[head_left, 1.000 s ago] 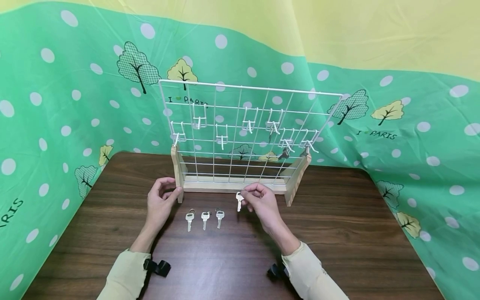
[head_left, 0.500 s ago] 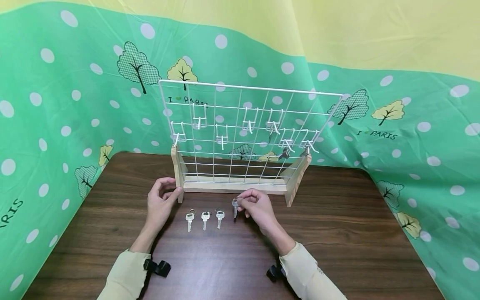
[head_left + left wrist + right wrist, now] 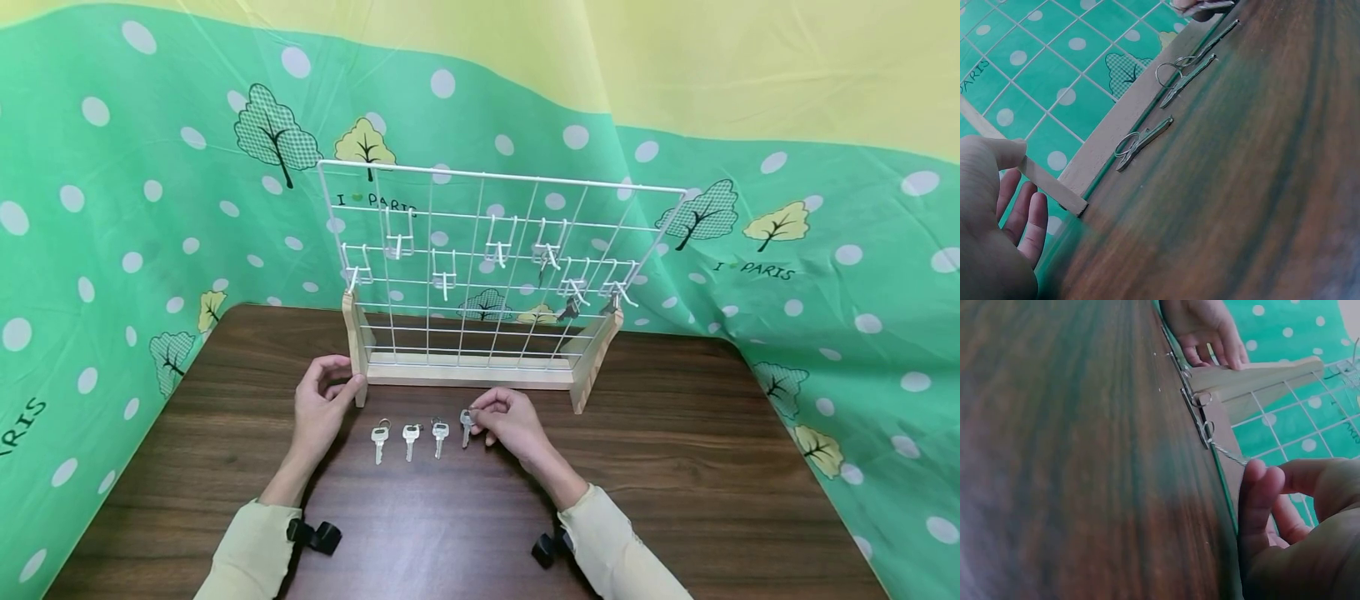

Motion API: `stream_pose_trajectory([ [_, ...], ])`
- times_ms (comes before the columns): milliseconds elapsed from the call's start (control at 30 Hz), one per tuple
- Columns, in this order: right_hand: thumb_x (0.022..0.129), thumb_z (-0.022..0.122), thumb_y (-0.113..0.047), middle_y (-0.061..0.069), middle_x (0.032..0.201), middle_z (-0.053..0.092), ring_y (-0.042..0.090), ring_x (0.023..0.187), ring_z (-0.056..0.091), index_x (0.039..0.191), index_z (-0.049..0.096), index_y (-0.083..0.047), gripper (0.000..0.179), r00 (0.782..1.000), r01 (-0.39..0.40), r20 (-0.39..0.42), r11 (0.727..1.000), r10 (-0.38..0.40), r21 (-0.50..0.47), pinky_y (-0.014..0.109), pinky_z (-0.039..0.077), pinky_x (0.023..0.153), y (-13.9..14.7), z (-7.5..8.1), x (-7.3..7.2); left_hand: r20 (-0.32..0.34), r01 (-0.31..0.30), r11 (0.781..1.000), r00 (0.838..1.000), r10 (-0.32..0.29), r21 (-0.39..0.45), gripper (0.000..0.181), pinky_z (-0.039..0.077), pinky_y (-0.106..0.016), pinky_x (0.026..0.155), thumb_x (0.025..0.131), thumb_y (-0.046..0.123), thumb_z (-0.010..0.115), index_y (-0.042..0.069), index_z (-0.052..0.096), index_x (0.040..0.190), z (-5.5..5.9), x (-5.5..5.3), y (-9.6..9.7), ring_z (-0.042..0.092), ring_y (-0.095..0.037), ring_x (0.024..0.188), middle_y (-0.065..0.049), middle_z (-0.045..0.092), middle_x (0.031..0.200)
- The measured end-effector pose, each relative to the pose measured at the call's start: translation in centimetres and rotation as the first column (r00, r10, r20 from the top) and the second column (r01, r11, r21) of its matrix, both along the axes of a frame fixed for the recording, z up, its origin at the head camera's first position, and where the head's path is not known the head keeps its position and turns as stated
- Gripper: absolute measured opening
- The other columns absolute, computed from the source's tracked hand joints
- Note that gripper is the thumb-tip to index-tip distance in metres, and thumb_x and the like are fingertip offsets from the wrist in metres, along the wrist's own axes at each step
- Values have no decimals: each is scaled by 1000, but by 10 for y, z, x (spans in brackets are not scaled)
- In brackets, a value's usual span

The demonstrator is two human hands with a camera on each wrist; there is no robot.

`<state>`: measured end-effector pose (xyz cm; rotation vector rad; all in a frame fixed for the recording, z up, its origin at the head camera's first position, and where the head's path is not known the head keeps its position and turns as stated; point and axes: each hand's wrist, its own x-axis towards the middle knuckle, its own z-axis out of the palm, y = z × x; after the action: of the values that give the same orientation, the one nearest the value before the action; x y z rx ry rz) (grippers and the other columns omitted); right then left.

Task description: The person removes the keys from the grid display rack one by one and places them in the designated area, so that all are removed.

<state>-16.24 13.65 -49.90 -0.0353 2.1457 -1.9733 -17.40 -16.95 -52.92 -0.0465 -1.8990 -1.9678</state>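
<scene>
pinching a key (image 3: 466, 423) in right grip (image 3: 513, 420), rack leg (image 3: 355, 343) in left grip (image 3: 319, 408). handle lightly, clear of neighbouring keys (image 3: 440, 430).

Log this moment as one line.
left hand: holds rack side | right hand: pinches key | table: three more keys in a row

A green-and-yellow cloth (image 3: 517, 117) printed with dots (image 3: 442, 83) and trees (image 3: 273, 129) hangs behind a dark wood-grain table (image 3: 712, 467), its top faintly shiny
</scene>
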Motion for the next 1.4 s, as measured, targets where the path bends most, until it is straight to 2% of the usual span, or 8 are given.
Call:
stream_pose_trajectory([
  [200,96,73,10,10,81,77,12,66,72,97,72,1,9,999,-50,-11,998,50,42,21,59,54,-1,-7,1,5,1,1000,1000,-1,2,34,60,-16,84,97,-13,76,-14,62,127,0,1,0,69,-10,105,4,69,113],
  [367,94,77,9,10,80,77,12,66,72,96,75,3,6,995,-37,-84,989,50,145,24,63,56,-2,-10,2,-1,3,1000,1000,-3,1,34,60,-16,85,97,-14,76,-15,61,128,0,0,0,69,-10,106,5,69,113],
  [533,93,79,7,7,77,75,10,62,70,94,76,4,4,985,-25,-158,966,68,258,24,60,51,-2,-9,3,-8,2,1000,1000,-2,4,34,60,-16,85,96,-14,77,-15,61,127,0,0,0,69,-10,106,4,69,113],
  [833,93,78,4,2,74,75,7,55,65,94,80,3,3,976,-24,-190,913,111,408,23,58,51,3,-3,3,-14,-6,1000,1000,6,13,32,59,-16,84,96,-15,76,-16,61,125,1,0,1,70,-9,104,4,69,112],
  [1100,94,78,2,1,73,74,8,53,65,93,80,3,3,970,-30,-203,899,131,437,25,59,50,6,-2,3,-16,-2,1000,1000,3,13,32,59,-16,85,97,-13,77,-16,62,125,2,1,1,70,-9,104,4,69,112],
  [1233,92,77,5,-1,72,72,8,54,65,90,81,-1,8,972,-24,-199,896,124,443,26,60,51,6,-2,2,-21,-8,1000,1000,9,9,32,59,-16,84,96,-14,77,-16,62,124,2,1,2,70,-9,104,3,70,111],
  [1400,91,75,8,-2,71,69,8,53,63,89,80,-5,13,967,-47,-201,884,157,465,25,57,49,8,1,1,-25,-14,1000,1000,14,8,31,59,-16,84,96,-14,77,-15,62,123,2,1,2,70,-9,103,2,70,111],
])
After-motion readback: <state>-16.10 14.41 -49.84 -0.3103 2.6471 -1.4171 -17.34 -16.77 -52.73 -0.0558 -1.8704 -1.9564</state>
